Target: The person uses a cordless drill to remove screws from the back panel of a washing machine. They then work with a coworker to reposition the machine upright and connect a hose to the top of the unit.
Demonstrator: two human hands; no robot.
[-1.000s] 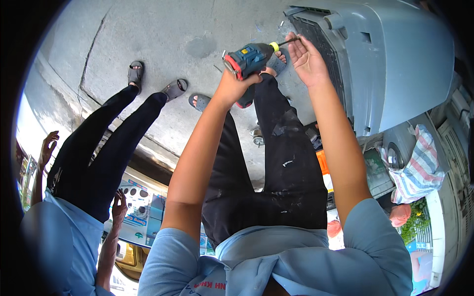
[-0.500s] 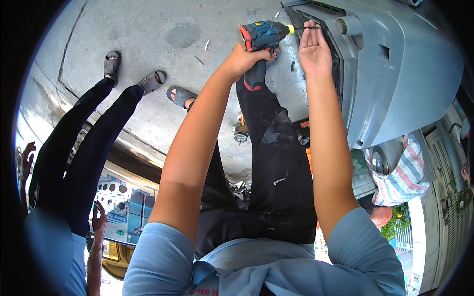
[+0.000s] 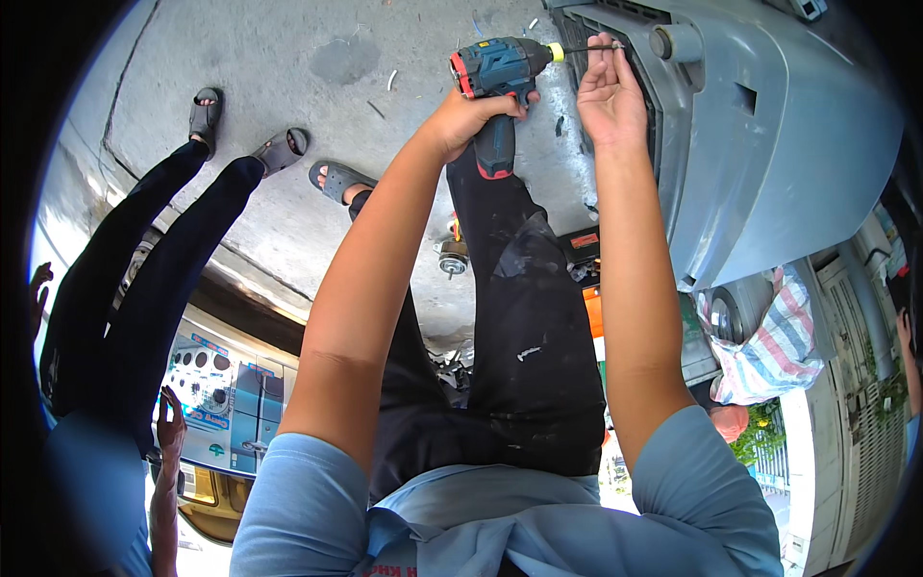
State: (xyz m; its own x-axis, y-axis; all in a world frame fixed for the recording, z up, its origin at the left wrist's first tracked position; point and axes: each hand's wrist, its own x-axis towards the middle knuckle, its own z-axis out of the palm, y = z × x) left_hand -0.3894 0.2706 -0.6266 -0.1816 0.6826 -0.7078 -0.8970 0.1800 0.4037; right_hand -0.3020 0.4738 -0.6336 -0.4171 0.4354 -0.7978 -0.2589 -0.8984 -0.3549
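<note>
While left hand (image 3: pixel 468 119) grips drill (image 3: pixel 502 63), right hand (image 3: pixel 612 108) touches bit (image 3: pixel 577 49).

Drill (image 3: pixel 500 63) sits in left hand (image 3: pixel 469 117), bit (image 3: pixel 577 49) extending to right hand (image 3: pixel 613 104). Casing (image 3: pixel 798 125) stands right of both hands. Motor (image 3: pixel 451 256) lies on floor (image 3: pixel 260 58), between legs (image 3: pixel 538 317).

One blue-and-black power drill (image 3: pixel 500 67) is seen. Three grey open-toed sandals (image 3: pixel 342 180) are counted left, one red-white-blue striped bag (image 3: pixel 769 356) right.
</note>
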